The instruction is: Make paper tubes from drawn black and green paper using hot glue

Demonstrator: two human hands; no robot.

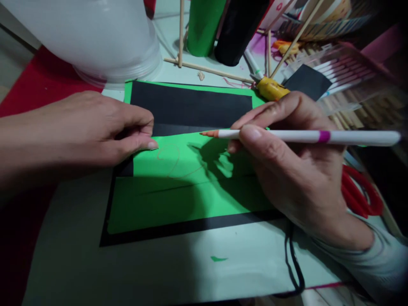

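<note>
In the head view my right hand (293,165) is closed around a white felt-tip pen (287,136) with a purple band and an orange-brown tip. The tip points left, just over the upper edge of a green sheet of paper (188,157); I cannot tell whether it touches. Thin curved lines are drawn on this sheet. My left hand (105,127) is closed, with thumb and curled fingers pinching the sheet's upper left edge. Beneath lie black paper (191,104) and a larger green sheet (153,212) with a black border. My right hand hides their right side.
A white translucent container (108,38), a green roll (204,27) and a black roll (237,32) stand behind. Wooden sticks (210,71), a yellow-handled tool (272,88) and a clear pen case (344,72) lie beyond my right hand. Red-handled scissors (366,199) and a black cord (296,267) lie right.
</note>
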